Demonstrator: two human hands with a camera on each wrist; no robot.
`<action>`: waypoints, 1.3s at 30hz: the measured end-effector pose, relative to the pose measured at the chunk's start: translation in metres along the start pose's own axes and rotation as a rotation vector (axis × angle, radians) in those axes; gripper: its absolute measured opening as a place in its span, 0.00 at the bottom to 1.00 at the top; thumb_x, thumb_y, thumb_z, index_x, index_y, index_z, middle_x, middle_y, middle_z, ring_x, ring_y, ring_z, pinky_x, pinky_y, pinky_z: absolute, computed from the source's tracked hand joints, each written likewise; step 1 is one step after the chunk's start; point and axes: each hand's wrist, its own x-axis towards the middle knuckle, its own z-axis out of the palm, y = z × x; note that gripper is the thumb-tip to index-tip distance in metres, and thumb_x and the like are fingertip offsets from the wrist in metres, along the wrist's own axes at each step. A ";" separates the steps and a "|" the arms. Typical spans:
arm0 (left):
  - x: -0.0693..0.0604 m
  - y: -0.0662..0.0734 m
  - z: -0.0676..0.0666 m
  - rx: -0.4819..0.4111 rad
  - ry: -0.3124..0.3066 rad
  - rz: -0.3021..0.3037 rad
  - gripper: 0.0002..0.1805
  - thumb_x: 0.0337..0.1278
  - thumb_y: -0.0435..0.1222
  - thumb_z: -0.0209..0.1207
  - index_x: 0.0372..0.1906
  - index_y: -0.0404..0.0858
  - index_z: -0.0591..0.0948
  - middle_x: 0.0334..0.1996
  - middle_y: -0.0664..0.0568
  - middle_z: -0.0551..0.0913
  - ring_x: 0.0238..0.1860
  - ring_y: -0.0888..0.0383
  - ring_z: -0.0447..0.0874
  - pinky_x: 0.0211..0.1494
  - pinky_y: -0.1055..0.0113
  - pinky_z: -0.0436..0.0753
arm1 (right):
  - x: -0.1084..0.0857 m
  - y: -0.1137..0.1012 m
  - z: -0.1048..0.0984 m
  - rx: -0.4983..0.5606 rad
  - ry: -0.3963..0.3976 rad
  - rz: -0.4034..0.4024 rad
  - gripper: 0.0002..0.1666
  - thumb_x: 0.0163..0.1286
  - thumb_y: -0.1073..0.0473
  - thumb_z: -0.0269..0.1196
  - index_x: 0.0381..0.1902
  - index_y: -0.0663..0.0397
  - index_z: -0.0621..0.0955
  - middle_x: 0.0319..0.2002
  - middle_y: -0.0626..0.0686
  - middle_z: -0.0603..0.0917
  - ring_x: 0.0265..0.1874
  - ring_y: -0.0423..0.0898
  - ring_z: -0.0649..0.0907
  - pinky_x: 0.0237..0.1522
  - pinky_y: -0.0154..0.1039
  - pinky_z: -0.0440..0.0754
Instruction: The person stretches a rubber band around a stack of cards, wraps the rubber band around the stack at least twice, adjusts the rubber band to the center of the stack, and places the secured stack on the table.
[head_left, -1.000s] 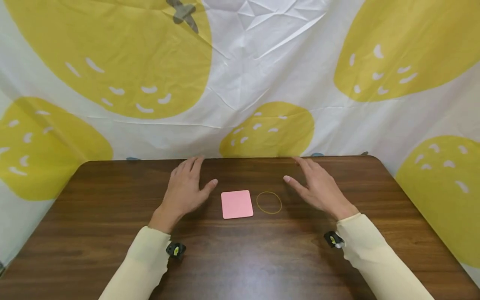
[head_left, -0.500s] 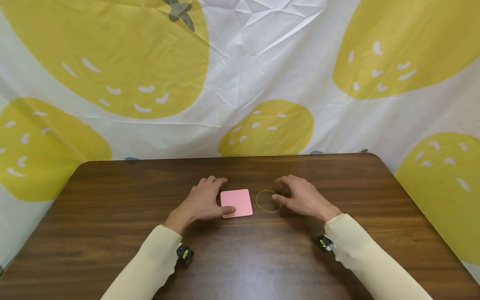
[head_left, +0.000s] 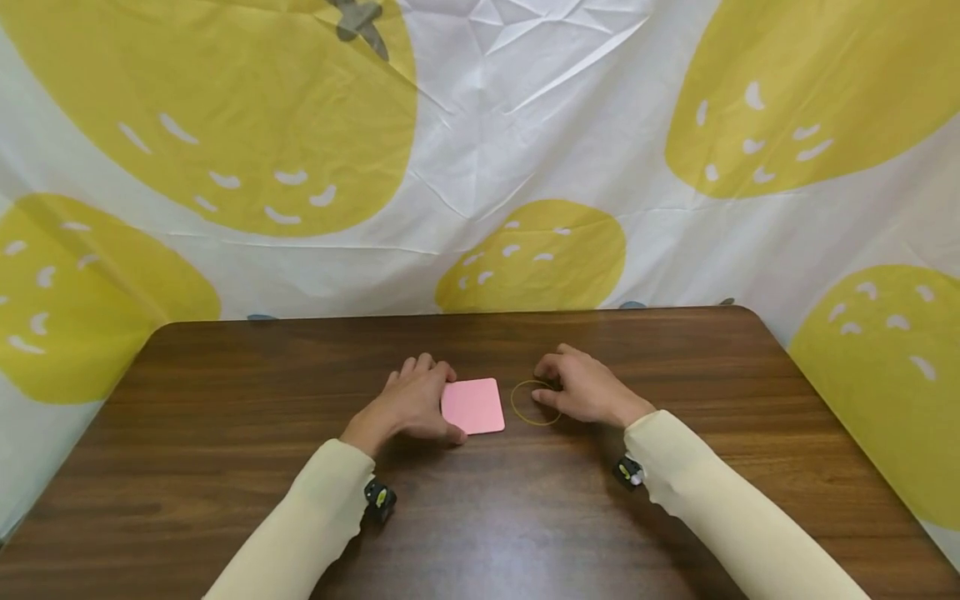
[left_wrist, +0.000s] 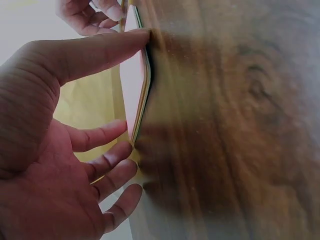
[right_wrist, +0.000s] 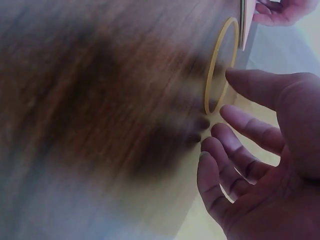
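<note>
A pink square pad with rounded corners lies on the brown table. Its edge shows thin coloured layers in the left wrist view, like stacked cards. My left hand holds the pad at its left side, thumb on the near edge and index finger on the far edge. To the pad's right lies a thin yellow rubber band, a loose loop on the table. My right hand is over the band's right part, thumb and index finger apart, the other fingers loosely bent. Nothing is gripped in it.
The wood-grain table has rounded far corners. Behind it hangs a white cloth printed with big yellow fruit shapes. A small black device sits on the left wrist, another on the right.
Both hands have come down and inward from the far part of the table. The left thumb and index finger have reached the pad's edges; the right fingers have drawn closer together over the band.
</note>
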 end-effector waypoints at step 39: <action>0.018 -0.002 -0.001 -0.505 0.118 -0.033 0.32 0.32 0.21 0.71 0.51 0.31 0.75 0.42 0.43 0.78 0.41 0.50 0.76 0.46 0.61 0.76 | -0.002 0.005 0.000 0.172 0.117 0.085 0.04 0.70 0.68 0.62 0.34 0.57 0.80 0.26 0.47 0.82 0.27 0.41 0.79 0.33 0.39 0.77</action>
